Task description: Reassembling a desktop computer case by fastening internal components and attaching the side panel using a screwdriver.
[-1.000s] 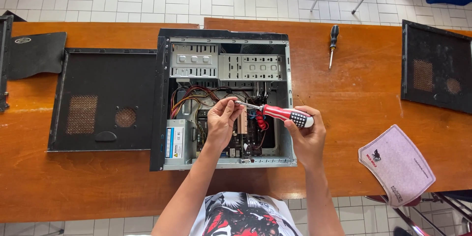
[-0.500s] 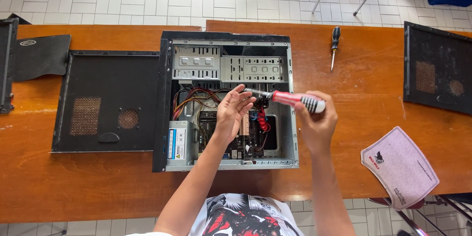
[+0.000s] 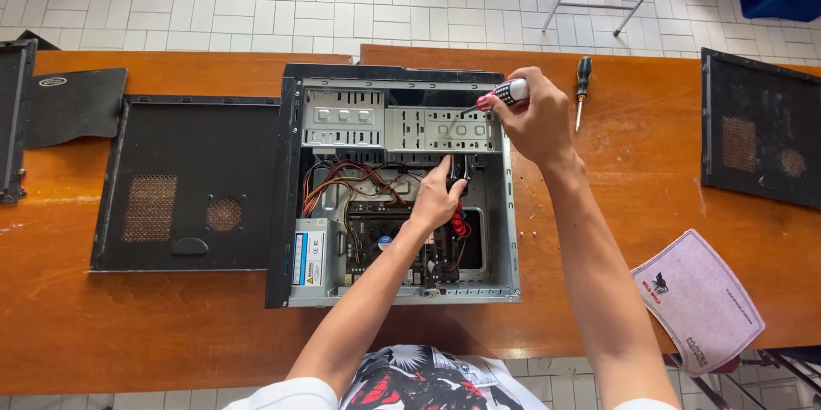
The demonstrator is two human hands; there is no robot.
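Note:
An open desktop computer case (image 3: 291, 205) lies on its side on a wooden table (image 3: 599, 179). My right hand (image 3: 534, 119) grips a red and white screwdriver (image 3: 503, 95) over the drive bays (image 3: 428, 128) at the case's far right, its tip pointing left. My left hand (image 3: 438, 196) reaches inside the case, fingers on black cables beside a red cable (image 3: 460, 224), above the motherboard. The power supply (image 3: 315, 258) sits at the near left corner, with coloured wires (image 3: 351, 183) running from it.
The black side panel (image 3: 192, 183) lies flat left of the case. Another black panel (image 3: 761, 132) rests at the far right. A black-handled screwdriver (image 3: 582, 85) lies beyond my right hand. A pinkish mouse pad (image 3: 697, 299) overhangs the near right edge. Tiled floor lies beyond.
My right hand has carried the screwdriver from the middle of the case up to the drive bays. My left hand has shifted slightly toward the far side, still inside the case.

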